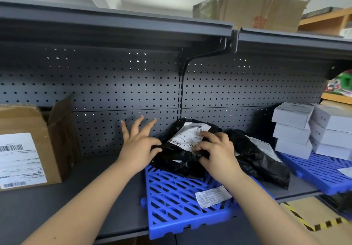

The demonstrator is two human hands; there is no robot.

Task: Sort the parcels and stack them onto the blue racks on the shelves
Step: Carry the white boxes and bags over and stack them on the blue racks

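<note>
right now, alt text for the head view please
A black parcel lies on a blue rack on a grey shelf: the right hand grips it, the left hand touches its edge, fingers spread. A second black parcel and stacked grey boxes lie to the right, a cardboard box to the left.

Both forearms reach forward, the left hand (139,145) with fingers splayed, the right hand (215,149) curled, gripping a parcel (177,159).

parcel (182,149) on rack (171,197), carton (24,149) left
</note>
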